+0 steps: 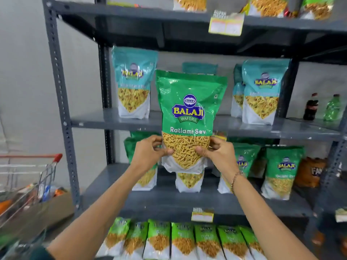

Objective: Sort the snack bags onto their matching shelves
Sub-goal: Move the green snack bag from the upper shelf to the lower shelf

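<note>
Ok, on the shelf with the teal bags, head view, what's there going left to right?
Lone teal bag → held green Ratlami Sev bag in front, gripped by left hand and right hand → front teal bag of a pair → cola bottle → green bottle.

2 bottles (310,106), 1 cart (47,166)

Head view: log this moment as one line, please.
phase: sorting | left hand: holding green bag | right hand: holding green bag | bag: upright, before shelves | match: green-bag shelf below teal bags
</note>
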